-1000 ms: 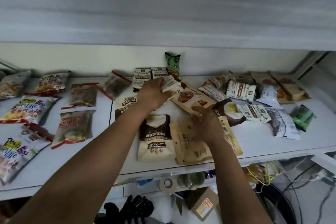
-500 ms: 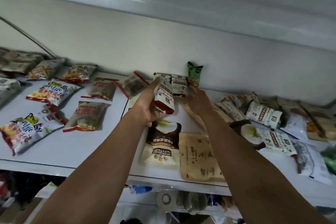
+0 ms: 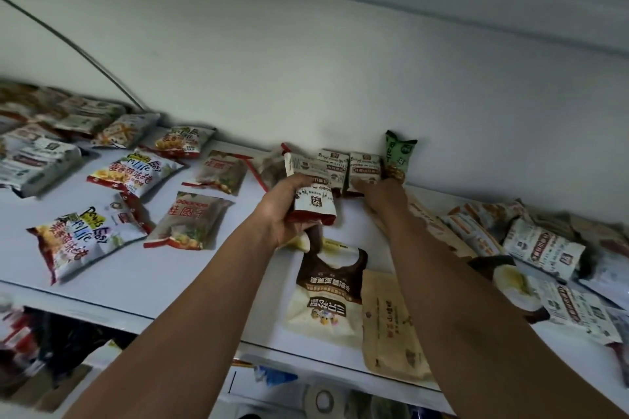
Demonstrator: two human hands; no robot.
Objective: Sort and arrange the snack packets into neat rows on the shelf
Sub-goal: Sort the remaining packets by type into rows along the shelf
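1. At 6 o'clock, near the front edge of the shelf (image 3: 163,286), a brown pouch (image 3: 326,289) and a tan pouch (image 3: 388,323) lay flat, side by side.
2. At 11 o'clock from the brown pouch, the left hand (image 3: 282,214) gripped a white packet (image 3: 311,196). Fingers and thumb were curled round it. The packet was held above the shelf, red edge nearest.
3. At 1 o'clock from the brown pouch, the right hand (image 3: 384,196) touched the lower edge of a back packet (image 3: 364,168). Whether its fingers were spread or together could not be told.
4. A second packet (image 3: 335,163) stood at 9 o'clock of the back packet.
5. A green packet (image 3: 398,153) stood at 3 o'clock of the back packet, against the wall (image 3: 306,71).
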